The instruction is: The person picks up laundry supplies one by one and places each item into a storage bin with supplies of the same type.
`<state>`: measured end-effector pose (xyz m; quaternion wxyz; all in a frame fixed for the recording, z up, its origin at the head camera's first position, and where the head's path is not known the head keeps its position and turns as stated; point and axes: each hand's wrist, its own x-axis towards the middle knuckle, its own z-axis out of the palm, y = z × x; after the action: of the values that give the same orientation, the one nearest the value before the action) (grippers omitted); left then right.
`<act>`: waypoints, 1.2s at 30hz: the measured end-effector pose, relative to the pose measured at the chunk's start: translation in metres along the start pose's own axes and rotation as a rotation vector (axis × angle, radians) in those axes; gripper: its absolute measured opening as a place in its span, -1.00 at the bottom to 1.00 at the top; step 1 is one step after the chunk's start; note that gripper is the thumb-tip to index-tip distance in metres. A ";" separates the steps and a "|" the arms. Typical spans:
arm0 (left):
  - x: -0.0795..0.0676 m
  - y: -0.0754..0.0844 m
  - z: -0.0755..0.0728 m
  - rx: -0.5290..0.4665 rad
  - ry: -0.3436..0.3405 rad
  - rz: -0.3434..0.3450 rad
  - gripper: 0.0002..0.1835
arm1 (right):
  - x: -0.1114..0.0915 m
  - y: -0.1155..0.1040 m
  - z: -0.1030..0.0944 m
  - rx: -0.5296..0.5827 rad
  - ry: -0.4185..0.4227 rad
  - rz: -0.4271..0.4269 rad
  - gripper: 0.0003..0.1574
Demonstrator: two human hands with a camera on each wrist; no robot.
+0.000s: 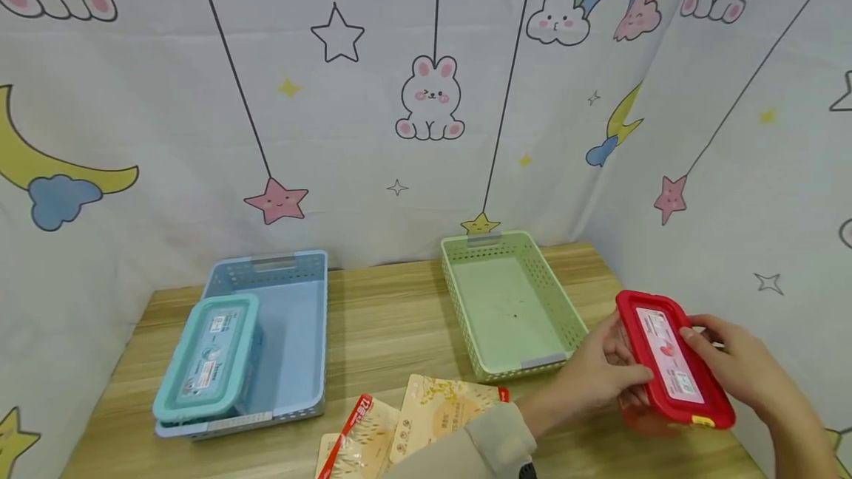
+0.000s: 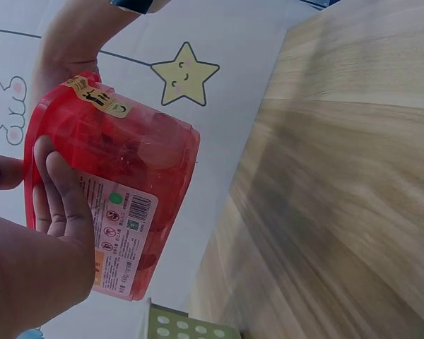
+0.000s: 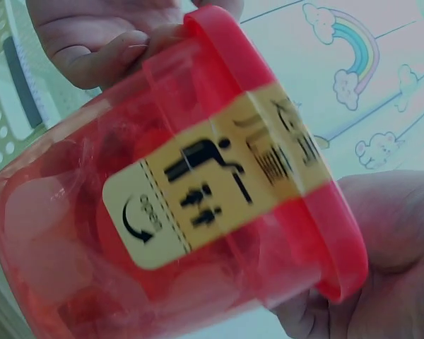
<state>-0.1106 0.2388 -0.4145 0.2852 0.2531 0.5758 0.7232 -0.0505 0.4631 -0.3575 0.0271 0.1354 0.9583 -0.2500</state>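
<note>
Both hands hold a clear plastic box with a red lid (image 1: 672, 353), raised over the right side of the table. My left hand (image 1: 595, 372) grips its left side, thumb at the lid's edge and fingers along the wall, over a printed label (image 2: 124, 233). On the opposite side my right hand (image 1: 735, 357) grips the box with the thumb on top of the lid. The lid is on and tilted. A yellow "open" seal sticker (image 3: 212, 176) runs from the lid down one end. Reddish contents show through the wall, their kind blurred.
Left of the hands stands a green basket (image 1: 502, 301). Farther left, a teal-lidded box (image 1: 209, 357) leans in a blue basket (image 1: 293, 331). Flat beige packets (image 1: 433, 412) lie at the table's front, partly under the left sleeve. Printed cloth (image 1: 373, 139) walls the back and sides.
</note>
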 end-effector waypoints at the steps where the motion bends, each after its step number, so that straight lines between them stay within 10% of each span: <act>1: 0.000 0.002 -0.002 0.012 0.008 -0.003 -0.09 | -0.001 -0.002 -0.001 0.018 0.005 -0.003 -0.17; 28: -0.015 0.041 -0.055 0.142 0.209 -0.064 -0.18 | 0.013 -0.068 0.012 0.247 0.016 -0.124 -0.15; 36: -0.012 0.049 -0.081 0.055 0.169 -0.110 -0.11 | 0.021 -0.087 0.019 0.258 -0.005 -0.168 -0.12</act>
<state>-0.1644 0.1663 -0.3837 0.2680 0.1670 0.6306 0.7090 -0.0951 0.3866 -0.3358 -0.0091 0.0566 0.9261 -0.3729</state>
